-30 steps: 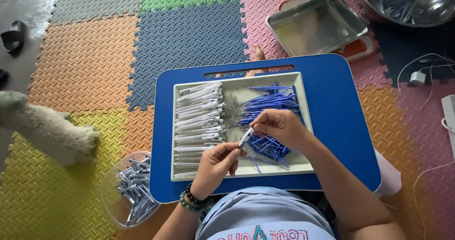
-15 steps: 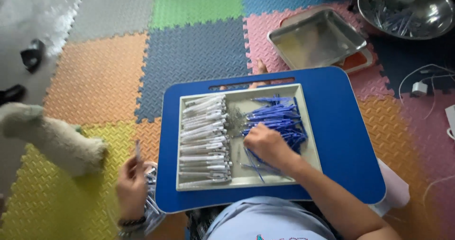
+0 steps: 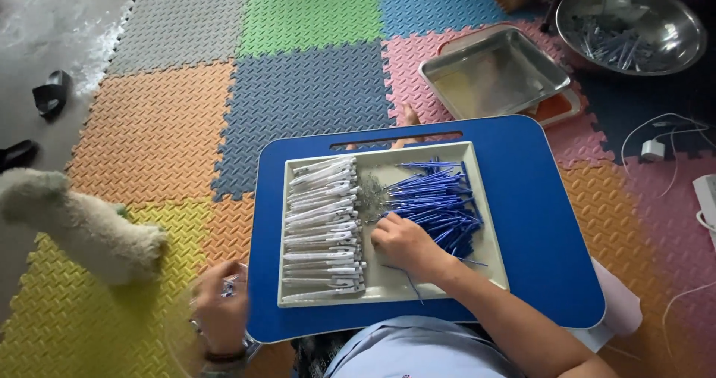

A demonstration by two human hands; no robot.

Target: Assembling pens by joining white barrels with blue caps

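Head view, work surface: a blue plastic lap bench with rounded corners carries a shallow cream rectangular tray; both sit above a floor of coloured interlocking foam mats.
Head view, tray contents: a stack of white pen barrels lies in rows on the left side; a loose heap of thin blue pen refills fills the far right side; a small cluster of metal springs sits between them.
Head view, right hand: the right hand rests on the near edge of the refill heap, fingers curled down among the refills. Grip state: cannot tell whether it has closed on one.
Head view, left hand: the left hand is off the bench at near left, over a clear bowl that is blurred. Grip state: fingers bunched together around a small pale item, too blurred to identify.
Head view, surroundings: a steel tray and a steel bowl lie far right; a white furry animal lies at left, close to the bowl.
Risk, refills: one stray refill lies apart from the heap near the wrist; a forearm sweep could likely push it off the tray.
Risk, heap: pulling from the tangle may drag neighbours over the tray rim.
Risk, bowl: the animal could disturb the bowl.
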